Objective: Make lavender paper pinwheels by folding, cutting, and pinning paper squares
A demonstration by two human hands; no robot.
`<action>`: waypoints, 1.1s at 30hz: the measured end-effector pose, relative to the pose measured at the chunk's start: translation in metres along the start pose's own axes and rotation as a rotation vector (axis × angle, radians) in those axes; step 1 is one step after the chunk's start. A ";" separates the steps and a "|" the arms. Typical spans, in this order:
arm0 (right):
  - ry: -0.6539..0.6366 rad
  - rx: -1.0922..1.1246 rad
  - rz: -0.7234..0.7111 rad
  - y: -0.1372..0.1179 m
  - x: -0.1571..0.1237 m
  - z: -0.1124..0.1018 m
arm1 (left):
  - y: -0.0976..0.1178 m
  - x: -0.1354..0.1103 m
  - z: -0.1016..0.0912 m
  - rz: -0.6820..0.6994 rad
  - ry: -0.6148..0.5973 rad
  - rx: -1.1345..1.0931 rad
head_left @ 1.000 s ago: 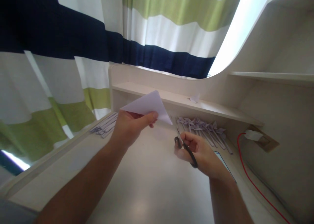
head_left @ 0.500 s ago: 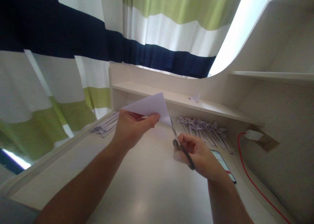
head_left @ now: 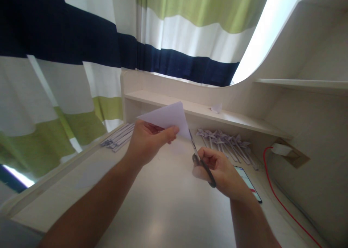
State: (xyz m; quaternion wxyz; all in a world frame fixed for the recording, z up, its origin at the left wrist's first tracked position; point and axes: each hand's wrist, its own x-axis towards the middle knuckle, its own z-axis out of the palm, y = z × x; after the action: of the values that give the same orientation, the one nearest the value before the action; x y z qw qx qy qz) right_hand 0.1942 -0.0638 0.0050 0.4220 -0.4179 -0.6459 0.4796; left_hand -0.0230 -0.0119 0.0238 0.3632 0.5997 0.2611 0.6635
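Observation:
My left hand pinches a folded white paper triangle and holds it up above the desk. My right hand grips black-handled scissors, fingers through the loops. The scissor blades point up and meet the paper's lower right corner. Both hands hover over the pale desk top.
A row of small paper pinwheels on sticks lies under the low shelf. A bundle of thin sticks lies at the left. A phone and a red cable lie at the right. A striped curtain hangs behind.
My right hand has raised the scissors leftward until the blades reach the paper's corner. My left hand has shifted the paper slightly to the right.

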 end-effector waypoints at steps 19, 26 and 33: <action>0.051 0.054 -0.012 0.002 0.002 0.003 | -0.008 0.003 0.001 -0.014 -0.049 -0.074; 0.086 0.038 -0.009 0.002 0.002 0.003 | -0.010 0.005 0.002 -0.022 -0.068 -0.093; 0.082 0.097 0.010 0.000 0.002 0.004 | -0.015 0.004 0.004 -0.049 -0.087 -0.113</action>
State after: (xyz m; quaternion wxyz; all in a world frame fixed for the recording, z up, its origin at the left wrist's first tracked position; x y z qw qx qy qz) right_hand 0.1896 -0.0626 0.0043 0.4656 -0.4196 -0.6018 0.4950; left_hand -0.0162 0.0003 0.0149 0.4235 0.5999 0.2218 0.6415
